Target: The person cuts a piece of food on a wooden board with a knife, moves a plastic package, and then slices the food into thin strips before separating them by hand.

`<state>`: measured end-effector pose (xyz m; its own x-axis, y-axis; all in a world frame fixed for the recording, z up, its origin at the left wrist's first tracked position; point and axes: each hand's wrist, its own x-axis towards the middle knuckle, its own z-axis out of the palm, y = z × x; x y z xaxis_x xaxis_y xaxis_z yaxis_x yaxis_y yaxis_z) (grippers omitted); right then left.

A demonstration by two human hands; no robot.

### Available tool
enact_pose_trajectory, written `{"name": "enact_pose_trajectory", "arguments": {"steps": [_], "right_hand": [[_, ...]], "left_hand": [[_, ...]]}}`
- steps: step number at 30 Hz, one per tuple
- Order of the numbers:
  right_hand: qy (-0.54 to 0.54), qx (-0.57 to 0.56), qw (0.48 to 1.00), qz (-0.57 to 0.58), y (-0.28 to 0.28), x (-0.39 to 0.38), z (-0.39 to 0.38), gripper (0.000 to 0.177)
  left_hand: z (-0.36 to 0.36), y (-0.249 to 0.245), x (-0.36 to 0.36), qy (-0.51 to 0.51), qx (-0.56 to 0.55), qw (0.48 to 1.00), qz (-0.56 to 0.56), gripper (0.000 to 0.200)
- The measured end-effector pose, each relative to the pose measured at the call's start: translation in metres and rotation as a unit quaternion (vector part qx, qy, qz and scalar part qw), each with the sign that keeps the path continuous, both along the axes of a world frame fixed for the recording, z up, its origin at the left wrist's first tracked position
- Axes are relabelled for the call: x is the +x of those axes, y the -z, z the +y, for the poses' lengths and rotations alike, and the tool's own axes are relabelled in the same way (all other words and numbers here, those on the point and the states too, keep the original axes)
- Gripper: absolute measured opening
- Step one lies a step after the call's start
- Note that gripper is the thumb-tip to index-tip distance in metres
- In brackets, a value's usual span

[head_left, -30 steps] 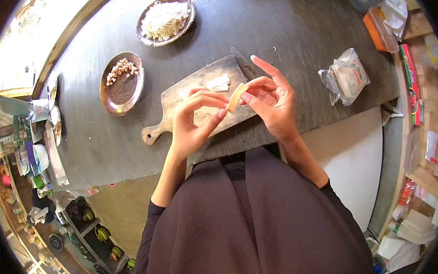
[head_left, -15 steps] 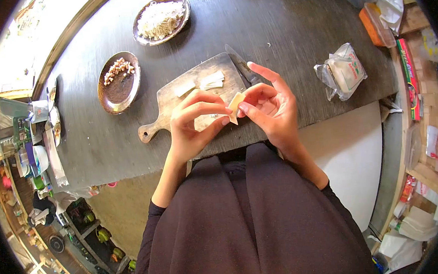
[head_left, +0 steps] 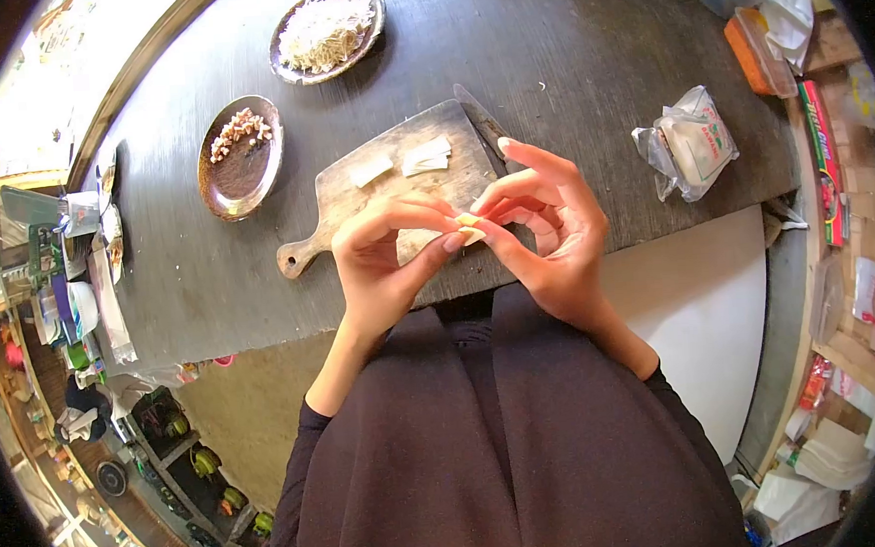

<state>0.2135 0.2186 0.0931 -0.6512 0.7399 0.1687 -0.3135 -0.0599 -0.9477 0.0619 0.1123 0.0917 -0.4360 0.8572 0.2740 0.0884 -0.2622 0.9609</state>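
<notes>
Between my hands, just over the near edge of the cutting board, is a small pale yellow strip (head_left: 468, 221) that looks like a piece of dough wrapper, bent between the fingertips. My left hand (head_left: 381, 257) pinches its left end with thumb and fingers. At the other end, the thumb and index finger of my right hand (head_left: 550, 231) grip it too, while the upper fingers curl loosely. Two small piles of pale strips (head_left: 425, 157) lie on the wooden cutting board (head_left: 343, 194). Beside the board's right edge rests a knife (head_left: 481, 118), its near part hidden by my right hand.
On the dark table (head_left: 587, 94), a brown plate (head_left: 242, 193) holds small diced brown pieces. Farther back, another plate (head_left: 325, 77) bears a heap of pale thin shreds. A clear plastic packet (head_left: 690, 148) lies at right. Cutlery and containers line the left side.
The strip, held up flat and open before, is now bent small between both hands' fingertips. My right hand has turned slightly, and its fingers have come closer to the left ones.
</notes>
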Motion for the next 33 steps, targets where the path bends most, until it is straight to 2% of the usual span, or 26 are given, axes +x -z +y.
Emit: {"name": "enact_pose_trajectory", "arguments": {"steps": [4,16,29,33], "right_hand": [[0.016,0.009,1.000,0.022,0.0002,0.0012,0.0000,0.065],[0.027,0.023,0.999,0.031,0.0007,0.0011,-0.0006,0.065],[0.027,0.025,0.999,0.039,-0.0005,-0.0001,-0.0004,0.062],[0.021,0.045,0.999,0.007,-0.0060,0.0007,0.0018,0.066]], "left_hand": [[0.0012,-0.0032,0.0008,-0.007,0.006,1.000,0.027,0.017],[0.0021,-0.0061,0.0082,-0.048,-0.013,0.999,-0.002,0.015],[0.0058,-0.0029,0.0021,-0.046,0.004,0.995,0.091,0.018],[0.0066,-0.0013,0.0007,-0.033,0.012,0.994,0.107,0.019]]}}
